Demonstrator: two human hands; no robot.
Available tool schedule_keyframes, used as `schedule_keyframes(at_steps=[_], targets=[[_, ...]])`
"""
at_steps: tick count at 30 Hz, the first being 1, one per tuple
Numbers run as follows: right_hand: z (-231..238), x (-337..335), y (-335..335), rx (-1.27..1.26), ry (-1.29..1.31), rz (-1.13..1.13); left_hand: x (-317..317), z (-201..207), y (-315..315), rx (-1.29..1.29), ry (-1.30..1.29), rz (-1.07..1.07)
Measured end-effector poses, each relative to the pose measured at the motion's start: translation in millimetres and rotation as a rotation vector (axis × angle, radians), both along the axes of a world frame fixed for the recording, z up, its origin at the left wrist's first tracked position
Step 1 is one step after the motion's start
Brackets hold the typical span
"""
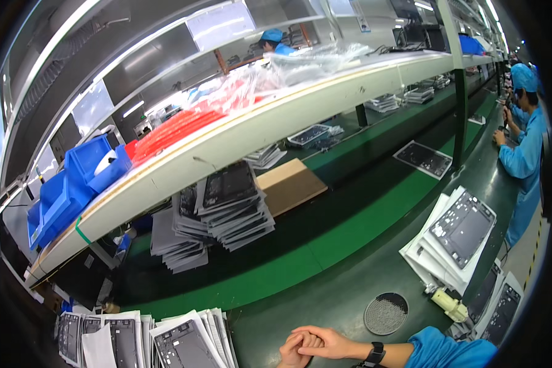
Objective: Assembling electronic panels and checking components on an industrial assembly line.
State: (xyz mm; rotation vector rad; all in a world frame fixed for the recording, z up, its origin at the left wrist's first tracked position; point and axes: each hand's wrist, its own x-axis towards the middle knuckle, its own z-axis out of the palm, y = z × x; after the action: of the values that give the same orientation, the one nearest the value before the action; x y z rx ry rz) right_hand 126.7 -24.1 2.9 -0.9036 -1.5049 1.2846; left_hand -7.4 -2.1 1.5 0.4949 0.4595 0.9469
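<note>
Green bench (325, 245) runs left to right, with grey panel stacks (227, 205) far off. Near, the right hand (325, 342) lies over the left hand (291, 354), clasped together, holding nothing. A round dish (386, 313) sits just right.

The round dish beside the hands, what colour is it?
Dark grey round dish, filled with small pale grey bits; head view shows it best.

I see bright overhead strip lights glaring off the shelf (300, 104); fisheye bends its edges, and the corners go black.
</note>
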Motion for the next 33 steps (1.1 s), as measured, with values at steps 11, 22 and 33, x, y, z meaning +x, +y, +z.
schedule_keyframes(at_steps=[11, 22, 33], targets=[[15.2, -11.5, -0.9, -0.045, 0.045, 0.032, -30.5, -53.6, 3.8, 0.589, 0.595, 0.035], [2.5, -12.7, -4.8, -0.127, 0.159, 0.061, -16.1, -38.1, 3.3, 1.297, 0.581, 0.373], [3.2, -13.0, -4.7, -0.092, 0.197, 0.061, -16.9, -54.7, -5.7, 0.429, 0.449, 0.101]])
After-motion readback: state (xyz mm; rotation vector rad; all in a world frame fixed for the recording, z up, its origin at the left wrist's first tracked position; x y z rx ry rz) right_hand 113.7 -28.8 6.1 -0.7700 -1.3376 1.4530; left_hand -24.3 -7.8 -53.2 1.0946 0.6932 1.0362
